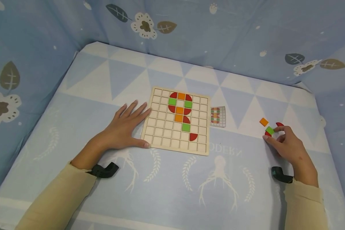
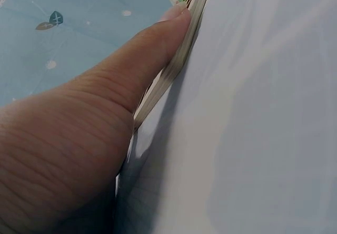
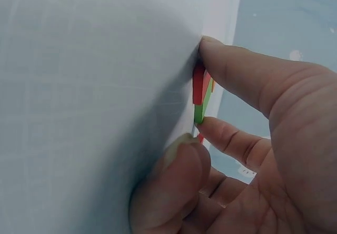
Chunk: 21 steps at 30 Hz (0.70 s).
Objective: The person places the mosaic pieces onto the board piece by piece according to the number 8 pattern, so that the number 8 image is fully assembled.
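In the head view my left hand (image 1: pixel 123 127) lies spread at the left edge of a wooden grid board (image 1: pixel 164 132). Its thumb (image 2: pixel 158 44) rests against the board's rim in the left wrist view. Red quarter-circle, green square and orange square tiles sit in the board's cells. At the right, my right hand (image 1: pixel 288 143) is low on the table, thumb and index finger on either side of a green square tile (image 1: pixel 270 130) and a red quarter-circle tile (image 3: pixel 198 84). Its thumb tip meets the red tile, and the index fingertip touches the green one.
Just beyond the right hand lie a loose orange square tile (image 1: pixel 264 122) and another red quarter-circle tile (image 1: pixel 279 124). A small printed pattern card (image 1: pixel 222 118) sticks out at the board's right edge. Patterned fabric (image 1: pixel 189 25) rises behind the table and at both sides.
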Tool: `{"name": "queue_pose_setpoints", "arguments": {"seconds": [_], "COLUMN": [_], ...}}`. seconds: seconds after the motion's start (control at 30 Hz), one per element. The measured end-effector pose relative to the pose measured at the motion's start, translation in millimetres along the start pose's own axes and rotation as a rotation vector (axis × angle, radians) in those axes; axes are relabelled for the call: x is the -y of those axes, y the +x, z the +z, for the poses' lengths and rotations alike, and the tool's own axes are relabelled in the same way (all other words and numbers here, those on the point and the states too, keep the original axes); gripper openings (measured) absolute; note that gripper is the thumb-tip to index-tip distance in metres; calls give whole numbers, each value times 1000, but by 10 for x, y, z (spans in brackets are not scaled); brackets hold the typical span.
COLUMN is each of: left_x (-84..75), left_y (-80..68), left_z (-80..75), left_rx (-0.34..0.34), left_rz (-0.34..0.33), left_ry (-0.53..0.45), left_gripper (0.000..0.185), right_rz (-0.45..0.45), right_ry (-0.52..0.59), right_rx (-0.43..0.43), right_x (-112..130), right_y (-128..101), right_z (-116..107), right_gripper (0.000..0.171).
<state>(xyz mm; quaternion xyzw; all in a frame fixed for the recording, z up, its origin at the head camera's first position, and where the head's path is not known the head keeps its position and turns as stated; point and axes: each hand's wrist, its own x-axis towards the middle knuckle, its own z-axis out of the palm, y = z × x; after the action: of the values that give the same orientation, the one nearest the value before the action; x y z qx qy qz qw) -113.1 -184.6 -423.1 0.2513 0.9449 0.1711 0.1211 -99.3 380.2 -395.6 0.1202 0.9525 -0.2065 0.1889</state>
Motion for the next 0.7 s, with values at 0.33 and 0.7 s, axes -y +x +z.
{"name": "queue_pose_setpoints", "arguments": {"seconds": [0.33,0.7], "left_x": [-15,-24], "left_y": [-12,-18], "left_z": [-31,-22], "left_rx": [10,3], "left_rz": [-16,-16], "left_ry": [-11,-10], "left_gripper": [117,116], "right_rz": [-32,-278], "right_ry": [10,-8], "right_rx": [0,-158], "right_x": [45,558], "right_y": [-51,-281], "right_z": [41,263], "right_gripper": [82,66]}}
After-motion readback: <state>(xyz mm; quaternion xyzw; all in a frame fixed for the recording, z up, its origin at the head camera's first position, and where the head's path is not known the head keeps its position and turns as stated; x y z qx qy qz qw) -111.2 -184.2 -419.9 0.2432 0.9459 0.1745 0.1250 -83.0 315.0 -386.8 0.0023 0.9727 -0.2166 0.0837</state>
